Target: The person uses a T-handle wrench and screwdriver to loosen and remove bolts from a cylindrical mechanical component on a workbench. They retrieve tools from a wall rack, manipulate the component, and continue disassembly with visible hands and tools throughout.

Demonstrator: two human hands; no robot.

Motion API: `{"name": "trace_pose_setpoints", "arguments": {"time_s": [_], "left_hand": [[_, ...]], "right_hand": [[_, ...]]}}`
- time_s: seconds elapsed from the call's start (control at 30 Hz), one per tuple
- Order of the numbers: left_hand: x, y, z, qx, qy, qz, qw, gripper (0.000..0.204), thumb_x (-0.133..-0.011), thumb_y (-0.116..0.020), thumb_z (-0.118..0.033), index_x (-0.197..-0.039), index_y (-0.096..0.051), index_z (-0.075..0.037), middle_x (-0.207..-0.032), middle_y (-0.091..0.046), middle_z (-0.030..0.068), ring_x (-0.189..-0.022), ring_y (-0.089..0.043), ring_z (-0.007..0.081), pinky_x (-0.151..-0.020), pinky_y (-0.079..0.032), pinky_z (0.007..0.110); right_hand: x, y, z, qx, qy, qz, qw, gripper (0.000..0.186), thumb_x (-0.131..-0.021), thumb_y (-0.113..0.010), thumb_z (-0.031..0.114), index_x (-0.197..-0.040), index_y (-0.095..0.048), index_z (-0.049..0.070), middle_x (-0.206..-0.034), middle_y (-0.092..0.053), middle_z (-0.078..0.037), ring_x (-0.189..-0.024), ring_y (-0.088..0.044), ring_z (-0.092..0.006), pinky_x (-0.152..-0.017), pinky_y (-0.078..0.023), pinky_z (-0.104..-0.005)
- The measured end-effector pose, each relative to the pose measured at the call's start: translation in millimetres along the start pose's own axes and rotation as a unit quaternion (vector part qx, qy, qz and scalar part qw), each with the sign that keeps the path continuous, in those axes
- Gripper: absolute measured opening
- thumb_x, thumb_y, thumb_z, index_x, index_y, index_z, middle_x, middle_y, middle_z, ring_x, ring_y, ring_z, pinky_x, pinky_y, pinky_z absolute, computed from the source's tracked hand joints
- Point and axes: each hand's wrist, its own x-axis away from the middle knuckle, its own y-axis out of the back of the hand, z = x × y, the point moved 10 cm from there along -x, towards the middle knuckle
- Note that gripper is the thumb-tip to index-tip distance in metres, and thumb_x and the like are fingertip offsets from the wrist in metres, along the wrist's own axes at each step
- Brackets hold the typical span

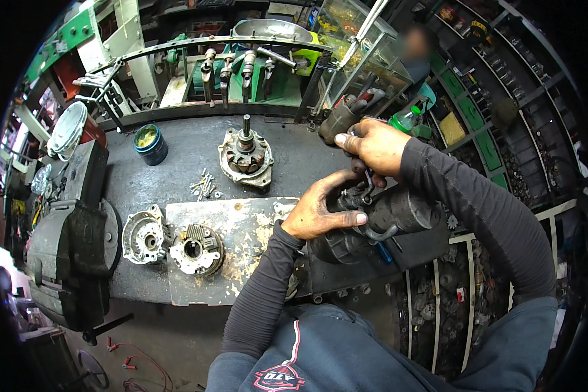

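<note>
A black starter motor lies on the right part of the bench. My left hand is closed round its smaller upper cylinder, thumb along the near side. Above it, the fingers of my right hand curl round a wrench, whose metal end meets the motor near its terminals. My palm and fingers hide most of the wrench. Just in front of the motor lies a blue-handled tool. Across the bench stands an alternator rotor in its front housing, shaft up.
An alternator end cover and a round alternator part sit by a worn board. Loose bolts, a grease tub and a big vise are leftward. A tool-filled can and another person are beyond.
</note>
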Motion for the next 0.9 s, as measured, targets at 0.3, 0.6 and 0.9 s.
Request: {"name": "trace_pose_setpoints", "arguments": {"time_s": [0.3,0.6,0.9], "left_hand": [[-6.6,-1.1,-10.4,-0.030,-0.064,0.022,0.997,0.063,-0.078,-0.084,-0.020,-0.134,-0.064,-0.001,-0.138,-0.063,0.0128,-0.132,-0.057,0.0259,-0.113,-0.044,0.040],[-20.6,-15.9,-16.3,-0.054,-0.023,0.133,0.989,0.069,-0.078,-0.089,-0.016,-0.140,-0.061,-0.004,-0.136,-0.065,0.0099,-0.128,-0.057,0.0192,-0.113,-0.042,0.036],[11.2,-18.9,-11.9,-0.167,-0.045,-0.063,0.983,0.047,-0.072,-0.091,-0.018,-0.108,-0.064,-0.005,-0.110,-0.066,0.0108,-0.104,-0.063,0.0262,-0.096,-0.048,0.037]], "right_hand": [[106.1,-95.6,67.8,0.479,0.462,-0.070,0.743,0.019,-0.083,-0.063,0.021,-0.091,-0.059,0.004,-0.075,-0.068,-0.011,-0.076,-0.069,-0.0292,-0.060,-0.056,-0.0424],[165.0,-76.4,22.8,0.498,0.440,-0.103,0.740,0.019,-0.081,-0.062,0.026,-0.090,-0.061,0.010,-0.090,-0.059,0.000,-0.089,-0.059,-0.0157,-0.088,-0.048,-0.0333],[184.4,-61.3,-24.4,0.458,0.568,-0.164,0.664,0.038,-0.078,-0.061,0.026,-0.106,-0.071,0.004,-0.111,-0.069,-0.008,-0.098,-0.064,-0.0154,-0.099,-0.051,-0.0328]]}}
